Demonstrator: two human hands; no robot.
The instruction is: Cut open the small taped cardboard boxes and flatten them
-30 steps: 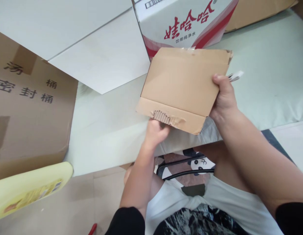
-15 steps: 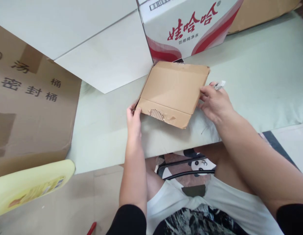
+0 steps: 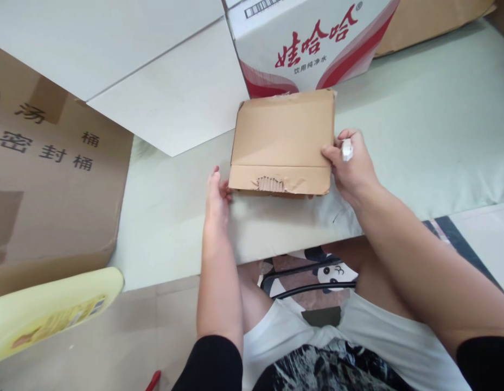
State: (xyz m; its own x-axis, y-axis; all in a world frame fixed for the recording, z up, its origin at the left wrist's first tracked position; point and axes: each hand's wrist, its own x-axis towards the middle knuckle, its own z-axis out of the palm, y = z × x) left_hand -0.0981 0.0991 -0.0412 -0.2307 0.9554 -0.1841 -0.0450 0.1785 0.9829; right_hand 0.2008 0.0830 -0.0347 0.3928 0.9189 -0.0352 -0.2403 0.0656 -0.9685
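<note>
A small brown cardboard box [image 3: 282, 130] with a torn, ridged patch on its front flap is lifted at a tilt above the pale green cloth. My right hand [image 3: 355, 165] grips its right edge, thumb on top and some fingertips showing beneath. A small whitish object [image 3: 347, 150], too unclear to name, is also tucked in that hand. By the box's lower left corner is my left hand [image 3: 217, 200], its fingers apart and the fingertips close to or touching the corner. The box hides whatever lies behind and under it.
The cloth-covered surface [image 3: 166, 217] carries a white and red water carton [image 3: 308, 49] and a plain white box [image 3: 174, 92] behind. At left stand a large brown carton [image 3: 64, 179] and a yellow container [image 3: 72, 309]. A red-handled item [image 3: 153, 380] lies on the floor.
The cardboard box has turned counterclockwise, so its front edge now runs nearly level. My left hand has loosened from its corner, while my right hand has closed on the right edge.
</note>
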